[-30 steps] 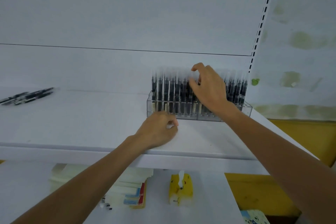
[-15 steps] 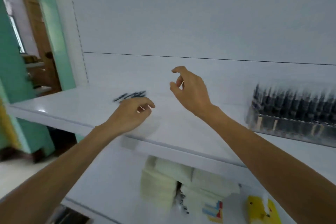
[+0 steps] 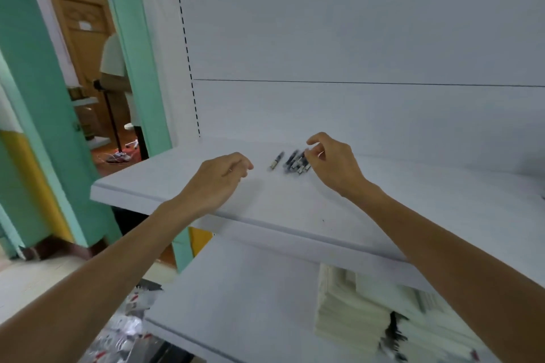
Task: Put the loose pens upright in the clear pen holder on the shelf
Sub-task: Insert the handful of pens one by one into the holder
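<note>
Several loose dark pens (image 3: 295, 161) lie in a small pile on the white shelf (image 3: 295, 215), with one pen (image 3: 276, 160) a little apart on their left. My right hand (image 3: 334, 166) hovers at the pile's right side. Its index finger is arched above the pens and its thumb tip is at their near ends, with nothing held between them. My left hand (image 3: 219, 178) is loosely curled over the shelf to the left of the pens and holds nothing. The clear pen holder is outside the view, off to the right.
The shelf's left end and front edge (image 3: 124, 194) are close to my left forearm. A lower shelf holds stacks of white pads (image 3: 351, 315). A green pillar (image 3: 138, 53) stands to the left, and a person (image 3: 115, 68) stands in the doorway beyond.
The view has swung left, from the filled pen holder to the loose pens. My right hand left the holder and came to the pile; my left hand moved left along the shelf.
</note>
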{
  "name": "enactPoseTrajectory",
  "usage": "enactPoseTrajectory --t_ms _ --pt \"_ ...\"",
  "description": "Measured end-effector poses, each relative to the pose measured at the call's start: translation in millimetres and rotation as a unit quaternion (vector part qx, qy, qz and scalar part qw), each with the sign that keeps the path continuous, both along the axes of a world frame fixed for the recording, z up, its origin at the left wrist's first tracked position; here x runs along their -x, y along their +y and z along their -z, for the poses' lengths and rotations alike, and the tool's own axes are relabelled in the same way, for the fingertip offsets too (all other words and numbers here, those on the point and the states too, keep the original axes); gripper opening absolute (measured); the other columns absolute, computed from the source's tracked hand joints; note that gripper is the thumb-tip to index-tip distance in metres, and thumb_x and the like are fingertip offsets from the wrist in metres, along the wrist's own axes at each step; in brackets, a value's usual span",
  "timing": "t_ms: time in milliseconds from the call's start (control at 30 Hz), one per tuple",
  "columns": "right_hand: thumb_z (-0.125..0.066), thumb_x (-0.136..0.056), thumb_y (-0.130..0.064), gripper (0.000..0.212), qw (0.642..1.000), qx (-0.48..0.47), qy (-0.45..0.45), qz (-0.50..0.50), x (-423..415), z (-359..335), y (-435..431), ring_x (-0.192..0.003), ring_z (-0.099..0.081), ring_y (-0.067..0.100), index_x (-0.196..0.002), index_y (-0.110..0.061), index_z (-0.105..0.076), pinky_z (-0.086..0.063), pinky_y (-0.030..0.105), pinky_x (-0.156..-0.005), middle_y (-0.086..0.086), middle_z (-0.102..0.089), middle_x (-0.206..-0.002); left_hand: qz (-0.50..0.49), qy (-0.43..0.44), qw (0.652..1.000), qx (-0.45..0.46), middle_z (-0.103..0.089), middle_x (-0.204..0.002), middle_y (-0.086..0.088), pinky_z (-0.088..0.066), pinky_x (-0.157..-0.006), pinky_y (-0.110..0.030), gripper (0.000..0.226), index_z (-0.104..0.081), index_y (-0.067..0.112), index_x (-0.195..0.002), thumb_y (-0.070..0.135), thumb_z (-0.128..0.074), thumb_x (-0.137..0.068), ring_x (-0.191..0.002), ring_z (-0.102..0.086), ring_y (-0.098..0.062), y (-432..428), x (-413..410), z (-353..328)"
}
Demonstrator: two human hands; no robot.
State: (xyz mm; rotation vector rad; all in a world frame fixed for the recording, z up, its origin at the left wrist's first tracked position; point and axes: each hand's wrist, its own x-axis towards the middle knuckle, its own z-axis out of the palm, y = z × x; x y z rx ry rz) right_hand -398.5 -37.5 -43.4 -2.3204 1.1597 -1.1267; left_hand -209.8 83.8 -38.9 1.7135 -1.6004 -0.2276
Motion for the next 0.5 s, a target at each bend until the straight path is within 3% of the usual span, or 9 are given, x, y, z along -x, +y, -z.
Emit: enactPoseTrajectory --t_ms 133,267,367,500 --pt "-0.051 -0.093 -0.018 0.022 1.0 0.001 0.019 0.017 -15.1 -6.9 -24.5 -0.085 -0.056 0.015 -0.113 -0.011 -0.057 -0.05 0.033 -0.082 0.0 -0.061 -0.099 0.032 -0.02 0.999 -0.021 -0.061 -0.106 -0.001 -0.038 -0.072 -0.02 0.022 -0.061 0.022 -0.104 0.023 -0.039 -0.098 -0.096 -0.056 -0.014 -38.5 -9.5 11.7" --pt "-0.05 -0.091 -0.012 0.022 0.999 -0.003 0.02 0.031 -28.2 -28.0 -55.8 -0.086 -0.058 0.017 -0.112 -0.011 -0.058 -0.051 0.034 -0.082 -0.001 -0.059 -0.099 0.057 -0.099 0.991 -0.067 -0.057 -0.116 -0.006 -0.034 -0.08 -0.022 0.025 -0.057 0.021 -0.117 0.025 -0.04 -0.098 -0.098 -0.051 -0.015 -84.4 -20.3 17.6" --pt "-0.051 -0.089 -0.01 0.022 0.998 -0.022 0.049 0.039 -36.4 -33.4 -81.5 -0.086 -0.056 0.017 -0.11 -0.011 -0.058 -0.049 0.03 -0.078 -0.002 -0.056 -0.094 0.067 -0.181 0.973 -0.124 -0.051 -0.121 -0.012 -0.038 -0.091 -0.032 0.031 -0.047 0.025 -0.128 0.028 -0.038 -0.098 -0.112 -0.048 -0.026 -123.2 -29.3 17.9" --pt "-0.055 -0.086 -0.007 0.023 0.994 -0.055 0.094 0.031 -47.2 -19.9 -107.6 -0.08 -0.056 0.015 -0.108 -0.01 -0.059 -0.043 0.02 -0.064 -0.004 -0.055 -0.087 0.109 -0.168 0.972 -0.12 -0.056 -0.117 -0.01 -0.038 -0.091 -0.031 0.032 -0.047 0.026 -0.129 0.029 -0.038 -0.098 -0.112 -0.051 -0.025 -159.0 -31.8 21.9"
